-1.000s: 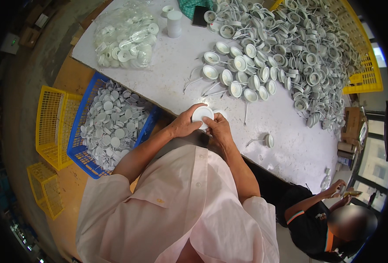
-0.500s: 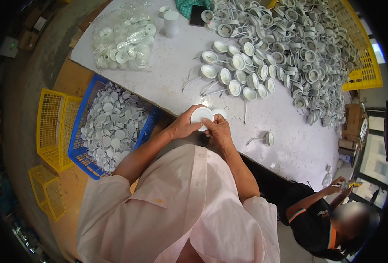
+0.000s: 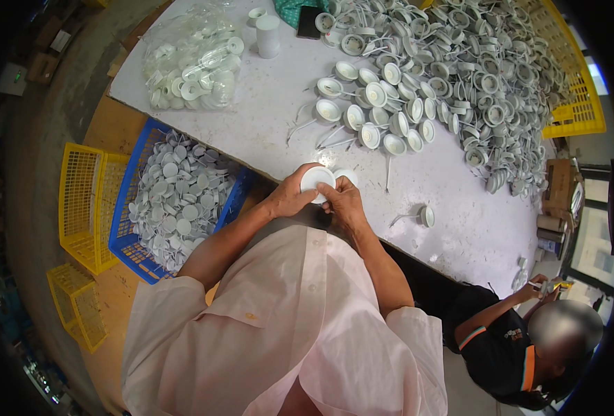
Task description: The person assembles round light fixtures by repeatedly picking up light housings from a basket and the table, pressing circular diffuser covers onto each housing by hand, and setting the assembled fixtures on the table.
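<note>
Both hands are meeting at the centre of the frame, at the near edge of the white worktop (image 3: 286,104); the left hand (image 3: 290,197) is curling its fingers around a round white disc (image 3: 317,179), and the right hand (image 3: 344,202) is pinching the same disc from the right side, fingers pressed together; a blue crate (image 3: 123,232) of white discs is sitting at the left, beside yellow baskets (image 3: 78,208); a large heap of white fittings (image 3: 459,76) is spreading across the upper right; a clear bag of parts (image 3: 193,66) is lying at the upper left; another person (image 3: 522,340) is sitting at the lower right.
</note>
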Demonstrator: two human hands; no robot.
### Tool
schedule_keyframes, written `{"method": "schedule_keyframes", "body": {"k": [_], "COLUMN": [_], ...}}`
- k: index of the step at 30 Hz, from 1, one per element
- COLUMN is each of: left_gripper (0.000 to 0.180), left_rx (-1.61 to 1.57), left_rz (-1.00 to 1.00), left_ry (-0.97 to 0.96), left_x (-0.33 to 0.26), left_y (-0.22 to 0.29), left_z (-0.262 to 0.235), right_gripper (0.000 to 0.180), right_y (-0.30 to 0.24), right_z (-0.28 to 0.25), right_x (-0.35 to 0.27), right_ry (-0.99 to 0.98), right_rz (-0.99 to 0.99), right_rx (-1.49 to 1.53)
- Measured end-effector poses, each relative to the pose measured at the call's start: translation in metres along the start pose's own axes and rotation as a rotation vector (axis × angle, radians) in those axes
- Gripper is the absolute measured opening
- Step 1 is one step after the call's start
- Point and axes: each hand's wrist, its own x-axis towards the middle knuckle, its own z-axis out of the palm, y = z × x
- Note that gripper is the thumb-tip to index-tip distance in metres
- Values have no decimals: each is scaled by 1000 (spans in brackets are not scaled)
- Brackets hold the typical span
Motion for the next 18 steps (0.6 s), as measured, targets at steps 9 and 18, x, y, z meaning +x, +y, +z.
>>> {"method": "schedule_keyframes", "body": {"k": [9, 18], "left_gripper": [54, 42], "left_rx": [-8, 40], "left_rz": [16, -6], "left_ry": [0, 394], "left_x": [6, -12], "left_y": [-9, -52], "left_z": [2, -46], "right_gripper": [33, 36], "right_y": [1, 21], "right_z": [-4, -64], "right_x": [4, -5], "right_ry": [-18, 495], "right_rz": [-2, -445], "right_rx": [7, -412]}}
